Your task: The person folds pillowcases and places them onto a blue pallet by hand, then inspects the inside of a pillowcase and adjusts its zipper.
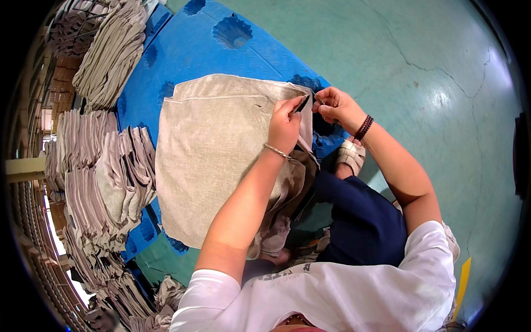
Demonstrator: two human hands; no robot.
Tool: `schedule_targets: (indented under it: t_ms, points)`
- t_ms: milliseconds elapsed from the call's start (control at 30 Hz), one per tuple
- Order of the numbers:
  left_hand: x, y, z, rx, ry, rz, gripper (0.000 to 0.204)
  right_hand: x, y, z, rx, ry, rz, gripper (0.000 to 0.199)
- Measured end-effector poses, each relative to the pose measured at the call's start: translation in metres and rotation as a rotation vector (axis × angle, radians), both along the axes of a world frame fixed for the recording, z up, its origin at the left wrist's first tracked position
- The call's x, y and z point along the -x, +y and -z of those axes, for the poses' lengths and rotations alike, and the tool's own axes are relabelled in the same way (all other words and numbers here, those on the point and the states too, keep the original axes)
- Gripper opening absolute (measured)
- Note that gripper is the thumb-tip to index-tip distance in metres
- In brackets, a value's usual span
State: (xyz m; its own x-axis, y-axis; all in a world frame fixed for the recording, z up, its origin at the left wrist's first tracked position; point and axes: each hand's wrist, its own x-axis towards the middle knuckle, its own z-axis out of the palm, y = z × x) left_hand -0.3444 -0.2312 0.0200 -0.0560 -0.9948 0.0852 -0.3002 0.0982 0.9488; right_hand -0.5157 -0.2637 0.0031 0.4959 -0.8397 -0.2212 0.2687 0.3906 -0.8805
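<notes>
A beige fabric cover (213, 149) lies spread over a blue plastic pallet (188, 50), its near right part hanging toward my lap. At the cover's far right corner, my left hand (285, 126) pinches the edge, where a narrow black strip (302, 103) shows between the fingers. Close to its right is my right hand (338, 107), fingertips pressed together around something small and dark that I cannot make out. A short gap separates the two hands. Dark brown fabric (298, 174) shows beneath the cover's edge.
Stacks of folded beige covers (91, 138) line the left side, with another pile (113, 55) at the far left. The pallet has several round holes (232, 32). My sandalled foot (350, 157) is beside its right edge. A yellow stripe (462, 288) marks the green floor (442, 138).
</notes>
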Motion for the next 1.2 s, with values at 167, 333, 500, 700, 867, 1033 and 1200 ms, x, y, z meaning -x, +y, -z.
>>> schedule_targets:
  t_ms: [167,333,500,700,867,1033,1200]
  points:
    - [0.001,0.000,-0.001,0.015,-0.009,-0.006,0.033,0.000,0.000,-0.001,0.046,0.063,-0.061,0.027]
    - [0.001,0.001,0.001,0.015,-0.015,-0.024,0.033,-0.002,0.000,-0.007,0.087,0.092,-0.054,0.027]
    - [0.001,0.000,0.003,-0.022,0.010,-0.056,0.034,0.001,-0.002,-0.008,0.130,0.172,-0.001,0.028]
    - [0.002,0.001,0.003,0.018,-0.066,-0.030,0.034,-0.005,-0.001,-0.013,0.138,0.173,-0.002,0.028]
    - [0.002,0.001,0.004,0.042,-0.072,-0.018,0.033,-0.006,-0.003,-0.021,0.156,0.231,-0.025,0.025]
    - [0.003,0.001,0.001,0.022,-0.051,-0.020,0.033,-0.002,-0.003,-0.015,0.041,0.119,0.056,0.019]
    - [0.003,0.003,0.000,-0.052,-0.013,0.021,0.037,0.002,-0.008,0.001,-0.026,-0.039,0.335,0.024]
